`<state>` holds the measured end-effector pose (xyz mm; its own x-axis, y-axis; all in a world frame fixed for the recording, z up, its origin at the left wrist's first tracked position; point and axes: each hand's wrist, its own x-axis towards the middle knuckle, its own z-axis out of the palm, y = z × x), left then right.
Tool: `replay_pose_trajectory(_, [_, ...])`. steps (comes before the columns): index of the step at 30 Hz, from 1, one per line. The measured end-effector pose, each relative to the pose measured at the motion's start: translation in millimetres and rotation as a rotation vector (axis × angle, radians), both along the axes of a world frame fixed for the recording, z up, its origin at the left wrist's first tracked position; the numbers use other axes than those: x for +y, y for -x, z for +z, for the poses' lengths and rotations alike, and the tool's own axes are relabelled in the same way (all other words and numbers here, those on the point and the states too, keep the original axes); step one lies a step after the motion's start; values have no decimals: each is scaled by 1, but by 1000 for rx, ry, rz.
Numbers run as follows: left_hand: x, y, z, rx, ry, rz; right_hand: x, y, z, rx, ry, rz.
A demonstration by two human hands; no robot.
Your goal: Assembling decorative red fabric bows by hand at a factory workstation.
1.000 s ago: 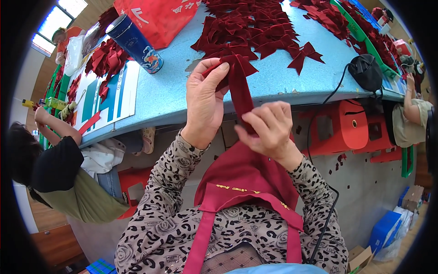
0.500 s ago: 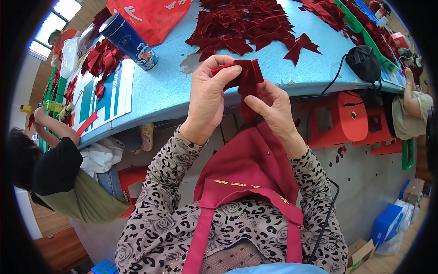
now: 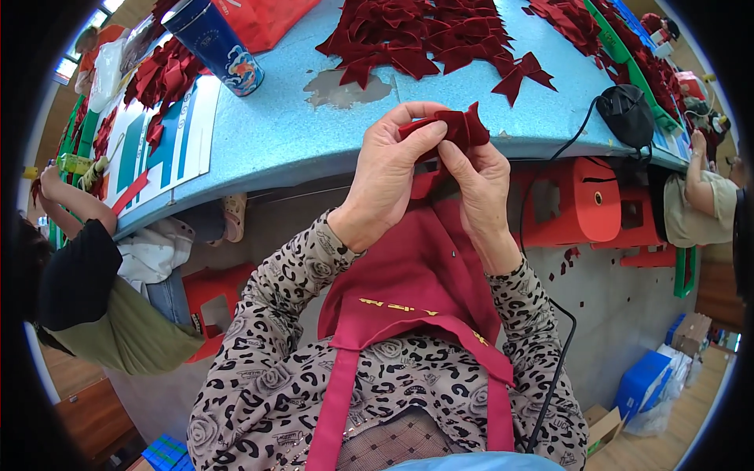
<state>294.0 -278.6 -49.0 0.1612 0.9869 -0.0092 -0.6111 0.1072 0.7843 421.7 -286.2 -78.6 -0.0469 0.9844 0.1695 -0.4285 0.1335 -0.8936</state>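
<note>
1. Since the earlier pictures, both hands have risen from below the table edge to just in front of it, and the long hanging strip of dark red velvet has been gathered into a small folded piece (image 3: 454, 127) between the fingertips.
2. Both forearms, in leopard-print sleeves, come up from the lower edge and converge at the centre, wrists bent so the palms face each other.
3. Left hand (image 3: 391, 179): fingers curled, thumb and forefinger pinched on the left side of the velvet piece.
4. Right hand (image 3: 481, 182): fingers curled, thumb and forefinger gripping the right side of the same piece from below; the fingertips of the two hands nearly touch.
5. That velvet piece sits above the hands, seen against the front edge of the blue table (image 3: 290, 129), with its upper corners flaring out.
6. On the table behind lies a heap of finished red bows (image 3: 420, 33), with one single bow (image 3: 522, 72) lying apart to the right.
7. A patterned blue cup (image 3: 216, 43) stands far left on the table; a black pouch (image 3: 628, 114) with a cord lies at the right.
8. A dark red apron (image 3: 416, 275) covers the lap under the hands.
9. Another person in a black sleeve (image 3: 75, 271) sits at the left, and orange stools (image 3: 577, 200) stand under the table.
</note>
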Motion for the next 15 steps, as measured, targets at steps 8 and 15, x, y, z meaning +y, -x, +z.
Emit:
replay_pose_trajectory(8, [2,9,-15,34,27,39,3,9,-11,-168,4,-14])
replay_pose_trajectory(15, [6,31,-24,-42,27,42,-9,7,-27,-178,69,132])
